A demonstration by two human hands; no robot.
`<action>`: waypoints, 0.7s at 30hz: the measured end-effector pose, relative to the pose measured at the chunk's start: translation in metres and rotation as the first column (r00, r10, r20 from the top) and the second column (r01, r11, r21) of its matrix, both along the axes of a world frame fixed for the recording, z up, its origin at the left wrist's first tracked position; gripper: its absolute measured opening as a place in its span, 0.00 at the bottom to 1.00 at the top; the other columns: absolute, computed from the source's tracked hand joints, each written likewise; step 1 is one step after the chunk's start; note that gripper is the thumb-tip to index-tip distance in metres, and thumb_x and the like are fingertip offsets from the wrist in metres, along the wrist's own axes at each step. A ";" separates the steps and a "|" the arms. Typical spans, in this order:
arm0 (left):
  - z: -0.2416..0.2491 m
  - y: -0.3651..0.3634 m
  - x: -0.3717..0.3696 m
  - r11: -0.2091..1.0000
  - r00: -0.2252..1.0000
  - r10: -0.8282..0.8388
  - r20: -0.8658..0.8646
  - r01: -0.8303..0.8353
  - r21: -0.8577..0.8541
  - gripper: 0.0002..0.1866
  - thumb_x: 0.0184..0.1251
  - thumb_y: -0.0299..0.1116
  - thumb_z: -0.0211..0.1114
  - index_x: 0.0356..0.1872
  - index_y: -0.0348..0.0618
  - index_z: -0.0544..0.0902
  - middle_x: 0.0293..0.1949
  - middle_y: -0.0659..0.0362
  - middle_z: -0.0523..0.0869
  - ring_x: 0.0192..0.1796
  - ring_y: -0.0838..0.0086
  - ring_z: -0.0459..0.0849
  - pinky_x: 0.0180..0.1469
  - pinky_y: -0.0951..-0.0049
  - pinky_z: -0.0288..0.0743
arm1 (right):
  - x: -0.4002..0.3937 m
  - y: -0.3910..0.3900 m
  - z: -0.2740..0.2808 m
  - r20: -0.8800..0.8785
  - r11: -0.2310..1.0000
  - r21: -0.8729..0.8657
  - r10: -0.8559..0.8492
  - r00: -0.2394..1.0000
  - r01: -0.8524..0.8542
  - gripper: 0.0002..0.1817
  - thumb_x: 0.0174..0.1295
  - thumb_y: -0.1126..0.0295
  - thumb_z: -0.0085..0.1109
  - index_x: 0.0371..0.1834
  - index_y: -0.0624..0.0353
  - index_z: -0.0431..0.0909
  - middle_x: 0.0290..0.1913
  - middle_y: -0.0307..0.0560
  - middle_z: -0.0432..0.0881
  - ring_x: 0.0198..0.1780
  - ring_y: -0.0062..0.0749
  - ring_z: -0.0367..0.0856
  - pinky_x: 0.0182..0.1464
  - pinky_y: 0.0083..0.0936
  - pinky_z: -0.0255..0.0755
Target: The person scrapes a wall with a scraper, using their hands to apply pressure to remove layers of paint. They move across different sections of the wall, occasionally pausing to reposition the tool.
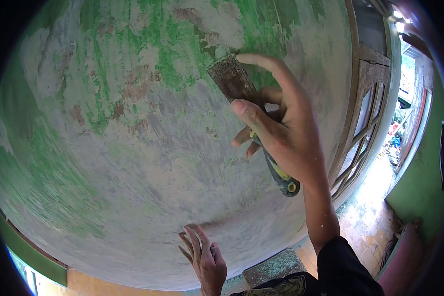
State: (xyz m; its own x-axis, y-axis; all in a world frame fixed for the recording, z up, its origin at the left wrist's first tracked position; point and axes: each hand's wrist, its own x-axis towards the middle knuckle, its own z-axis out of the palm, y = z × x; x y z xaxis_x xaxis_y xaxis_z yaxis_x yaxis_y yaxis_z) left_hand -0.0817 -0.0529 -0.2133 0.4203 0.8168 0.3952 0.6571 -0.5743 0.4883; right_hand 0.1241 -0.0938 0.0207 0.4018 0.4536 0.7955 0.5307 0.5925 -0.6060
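My right hand grips a paint scraper with a wide, worn metal blade and a dark handle marked with yellow. The blade's edge is at the wall, beside a patch of green paint. My index finger stretches toward one corner of the blade, and the thumb presses on its face. Lower down, my left hand is at the wall with its fingers extended and holds nothing that I can see. Around both hands the wall shows bare grey plaster, brownish spots and leftover green streaks.
To the right stands a wooden-framed door with glass panes, and beyond it a bright opening. Paint flakes lie on a dark slab at the wall's foot. Tiled floor runs to the right, near a pinkish object.
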 end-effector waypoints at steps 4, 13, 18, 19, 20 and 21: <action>-0.001 0.001 0.001 1.000 0.999 -0.014 0.049 0.013 0.024 0.34 0.74 0.27 0.55 0.80 0.34 0.61 0.83 0.38 0.48 0.84 0.36 0.41 0.81 0.37 0.33 | 0.011 0.002 -0.005 0.208 0.978 0.026 -0.207 0.956 0.206 0.29 0.70 0.69 0.67 0.73 0.58 0.73 0.36 0.50 0.87 0.26 0.26 0.86 0.25 0.22 0.75; 0.001 -0.001 0.002 1.000 0.998 -0.024 0.066 0.023 0.014 0.36 0.73 0.27 0.54 0.82 0.35 0.56 0.84 0.38 0.44 0.85 0.36 0.39 0.81 0.38 0.34 | -0.004 -0.001 0.003 0.457 0.875 0.088 -0.460 0.761 0.476 0.32 0.62 0.76 0.67 0.72 0.66 0.73 0.26 0.58 0.78 0.23 0.36 0.73 0.34 0.35 0.71; 0.000 -0.002 0.000 1.000 0.998 -0.023 0.065 0.023 0.003 0.37 0.72 0.27 0.55 0.82 0.35 0.56 0.84 0.38 0.44 0.84 0.36 0.39 0.81 0.38 0.35 | -0.006 0.001 0.005 0.474 0.883 0.087 -0.443 0.761 0.460 0.32 0.60 0.79 0.64 0.71 0.65 0.74 0.23 0.60 0.73 0.21 0.37 0.70 0.33 0.34 0.70; -0.001 -0.001 -0.001 1.000 0.998 -0.025 0.059 0.025 -0.001 0.37 0.72 0.27 0.55 0.82 0.35 0.56 0.84 0.38 0.44 0.84 0.36 0.39 0.81 0.38 0.35 | -0.007 0.000 0.007 0.473 0.883 0.086 -0.443 0.762 0.461 0.32 0.60 0.79 0.64 0.71 0.65 0.74 0.23 0.60 0.73 0.21 0.37 0.70 0.33 0.34 0.70; -0.001 -0.001 -0.001 1.000 0.998 -0.026 0.054 0.026 -0.005 0.38 0.72 0.27 0.55 0.82 0.35 0.55 0.84 0.38 0.43 0.84 0.36 0.39 0.81 0.38 0.35 | -0.008 -0.004 0.010 0.494 0.875 0.045 -0.439 0.751 0.482 0.33 0.58 0.81 0.62 0.71 0.65 0.74 0.22 0.61 0.71 0.21 0.38 0.69 0.33 0.34 0.70; -0.001 0.000 -0.002 1.000 0.998 -0.025 0.055 0.026 -0.004 0.38 0.72 0.27 0.55 0.82 0.35 0.55 0.84 0.38 0.43 0.84 0.36 0.39 0.81 0.38 0.35 | -0.009 -0.006 0.013 0.514 0.864 0.005 -0.434 0.740 0.503 0.34 0.56 0.83 0.60 0.71 0.66 0.74 0.22 0.63 0.68 0.20 0.39 0.67 0.33 0.34 0.69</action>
